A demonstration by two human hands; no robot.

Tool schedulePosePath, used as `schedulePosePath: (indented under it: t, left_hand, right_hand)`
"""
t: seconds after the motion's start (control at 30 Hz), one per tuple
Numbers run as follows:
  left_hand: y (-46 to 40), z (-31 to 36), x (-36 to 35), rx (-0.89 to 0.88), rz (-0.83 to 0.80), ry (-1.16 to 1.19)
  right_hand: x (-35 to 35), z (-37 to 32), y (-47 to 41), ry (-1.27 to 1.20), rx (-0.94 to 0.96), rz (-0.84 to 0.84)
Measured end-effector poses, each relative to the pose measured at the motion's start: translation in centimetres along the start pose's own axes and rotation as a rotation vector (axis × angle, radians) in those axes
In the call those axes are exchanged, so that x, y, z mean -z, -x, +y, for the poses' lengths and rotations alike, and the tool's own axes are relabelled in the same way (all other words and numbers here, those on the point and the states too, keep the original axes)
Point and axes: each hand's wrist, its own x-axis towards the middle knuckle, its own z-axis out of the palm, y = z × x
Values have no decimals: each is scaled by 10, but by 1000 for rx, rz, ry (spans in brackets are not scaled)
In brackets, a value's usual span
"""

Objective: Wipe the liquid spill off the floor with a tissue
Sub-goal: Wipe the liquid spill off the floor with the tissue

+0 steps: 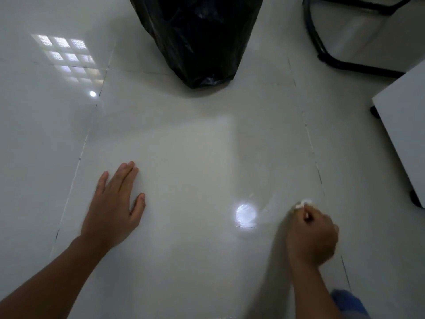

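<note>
My right hand (pixel 311 233) is closed around a small white tissue (pixel 303 203), which pokes out past my fingers and presses on the glossy white tile floor (pixel 184 139). A faint curved wet smear (pixel 264 194) lies just left of the tissue, beside a bright round light reflection. My left hand (pixel 115 203) rests flat on the floor with its fingers spread, well to the left of the smear, holding nothing.
A black plastic garbage bag (pixel 195 38) stands on the floor straight ahead. A black chair base (pixel 333 58) is at the top right. A white furniture panel on small black feet (pixel 404 125) stands along the right edge. Blue fabric (pixel 347 302) shows at the bottom right.
</note>
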Motion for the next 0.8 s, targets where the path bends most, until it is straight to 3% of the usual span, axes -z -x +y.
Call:
schedulePosePath:
  t: [0.1, 0.17, 0.27, 0.33, 0.4, 0.47, 0.53, 0.63, 0.7, 0.73, 0.8]
  left_hand:
    - [0, 0, 0, 7, -6, 6]
    - [0, 0, -1, 11, -11, 11]
    - [1, 1, 2, 19, -4, 17]
    - [0, 2, 3, 17, -4, 20]
    - [0, 3, 3, 18, -2, 18]
    - [1, 3, 1, 11, 10, 14]
    - [1, 1, -1, -5, 12, 7]
    - [0, -1, -1, 6, 19, 17]
    - [0, 0, -1, 4, 21, 23]
    - [0, 1, -1, 3, 21, 24]
    - [0, -1, -2, -4, 21, 21]
  right_hand:
    - [-28, -50, -18, -32, 106, -124]
    - [-41, -72, 16, -44, 384, -247]
    - [-27, -37, 90, -82, 762, -303]
    - [-15, -1, 76, -84, 664, -169]
    - [-6, 12, 26, 2, 290, -12]
    - [-11, -1, -22, 32, 82, 11]
    - [-23, -25, -19, 12, 228, -71]
    - [-24, -21, 60, -77, 794, -291]
    - [-19, 6, 62, -89, 991, -306]
    - [-17, 16, 44, -54, 971, -233]
    - [-13, 23, 1, 43, 653, -3]
